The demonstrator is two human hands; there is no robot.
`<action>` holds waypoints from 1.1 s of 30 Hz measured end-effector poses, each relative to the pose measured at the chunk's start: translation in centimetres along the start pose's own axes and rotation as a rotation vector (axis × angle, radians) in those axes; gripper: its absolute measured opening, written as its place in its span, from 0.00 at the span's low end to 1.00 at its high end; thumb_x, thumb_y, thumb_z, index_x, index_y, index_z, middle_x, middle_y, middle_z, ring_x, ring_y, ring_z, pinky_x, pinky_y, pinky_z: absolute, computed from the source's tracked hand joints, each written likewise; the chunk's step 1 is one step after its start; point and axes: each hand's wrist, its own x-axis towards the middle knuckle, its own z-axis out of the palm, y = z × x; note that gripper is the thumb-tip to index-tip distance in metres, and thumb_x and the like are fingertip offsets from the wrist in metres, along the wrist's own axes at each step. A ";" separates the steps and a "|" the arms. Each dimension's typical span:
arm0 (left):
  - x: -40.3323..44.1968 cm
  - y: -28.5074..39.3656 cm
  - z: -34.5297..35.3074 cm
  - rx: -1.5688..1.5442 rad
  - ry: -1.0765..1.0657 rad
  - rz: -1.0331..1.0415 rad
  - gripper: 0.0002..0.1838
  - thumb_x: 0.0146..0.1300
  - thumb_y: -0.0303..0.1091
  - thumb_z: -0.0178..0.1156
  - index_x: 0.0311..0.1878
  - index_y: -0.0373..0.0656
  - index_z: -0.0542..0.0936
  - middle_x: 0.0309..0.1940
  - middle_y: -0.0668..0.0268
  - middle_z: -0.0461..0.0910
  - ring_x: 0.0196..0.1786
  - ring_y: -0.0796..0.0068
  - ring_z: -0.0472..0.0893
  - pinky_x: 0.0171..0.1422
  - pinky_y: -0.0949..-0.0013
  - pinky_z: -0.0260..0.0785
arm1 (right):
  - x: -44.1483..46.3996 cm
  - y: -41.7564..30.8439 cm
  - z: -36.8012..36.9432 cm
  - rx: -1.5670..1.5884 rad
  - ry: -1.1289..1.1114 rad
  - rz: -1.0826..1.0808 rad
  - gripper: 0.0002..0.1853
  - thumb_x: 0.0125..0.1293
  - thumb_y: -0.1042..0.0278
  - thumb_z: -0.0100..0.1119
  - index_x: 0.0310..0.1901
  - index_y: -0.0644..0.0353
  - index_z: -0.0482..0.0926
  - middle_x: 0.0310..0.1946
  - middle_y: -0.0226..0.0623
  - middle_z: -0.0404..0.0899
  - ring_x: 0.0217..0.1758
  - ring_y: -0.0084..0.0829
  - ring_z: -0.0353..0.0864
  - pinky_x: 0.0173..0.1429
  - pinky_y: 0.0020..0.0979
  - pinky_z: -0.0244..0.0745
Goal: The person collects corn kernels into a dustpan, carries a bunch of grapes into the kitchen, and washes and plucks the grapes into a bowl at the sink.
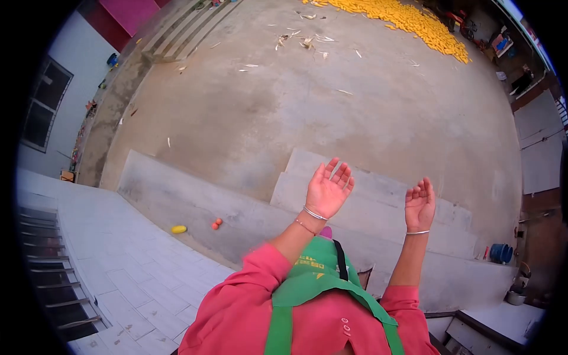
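My left hand [329, 190] is raised in front of me with the palm up. Its fingers are stretched out and hold nothing. To the right, my right hand [419, 206] is also lifted palm up, fingers slightly curved and nothing in them. A silver bracelet circles each wrist. Both hands are over the grey concrete steps [355, 180], touching nothing. Below them is the green apron [316, 275] on my body, over pink sleeves.
A yellow oblong fruit or vegetable [178, 229] and small round red things [216, 223] lie on the ledge at left. Corn cobs [408, 21] are spread across the far yard, with loose husks [307, 41] nearer. A blue bucket [500, 253] stands at right.
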 end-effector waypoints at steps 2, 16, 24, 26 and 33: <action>1.7 0.7 0.3 0.011 0.008 0.028 0.15 0.66 0.44 0.49 0.49 0.45 0.73 0.45 0.64 0.73 0.52 0.68 0.72 0.59 0.61 0.65 | 2.7 2.4 2.4 0.002 0.008 0.062 0.11 0.68 0.67 0.47 0.47 0.60 0.74 0.35 0.29 0.77 0.36 0.22 0.74 0.45 0.27 0.74; 17.4 22.1 -0.3 -0.038 -0.108 0.307 0.15 0.67 0.45 0.49 0.48 0.45 0.73 0.44 0.64 0.74 0.50 0.68 0.73 0.58 0.60 0.65 | 24.5 24.5 16.7 -0.049 -0.230 0.353 0.10 0.68 0.64 0.48 0.45 0.57 0.74 0.32 0.26 0.75 0.33 0.20 0.71 0.41 0.26 0.71; 25.6 38.9 -4.9 -0.203 -0.104 0.619 0.14 0.67 0.43 0.48 0.48 0.45 0.73 0.44 0.64 0.74 0.50 0.69 0.73 0.58 0.61 0.65 | 36.1 43.8 26.1 -0.188 -0.406 0.618 0.09 0.67 0.63 0.49 0.43 0.57 0.74 0.31 0.26 0.74 0.32 0.20 0.71 0.40 0.26 0.71; 27.5 41.8 -4.5 -0.193 -0.124 0.646 0.14 0.67 0.43 0.48 0.48 0.45 0.73 0.44 0.64 0.74 0.50 0.69 0.73 0.58 0.61 0.65 | 38.3 47.0 28.3 -0.194 -0.424 0.658 0.09 0.67 0.63 0.49 0.42 0.57 0.74 0.31 0.26 0.75 0.32 0.21 0.71 0.40 0.26 0.71; 33.8 50.8 -10.4 -0.270 -0.116 0.978 0.14 0.67 0.42 0.48 0.47 0.44 0.74 0.42 0.63 0.74 0.49 0.68 0.73 0.58 0.61 0.65 | 48.2 59.6 30.6 -0.331 -0.590 0.872 0.08 0.66 0.64 0.50 0.41 0.57 0.74 0.30 0.26 0.75 0.31 0.20 0.71 0.40 0.26 0.71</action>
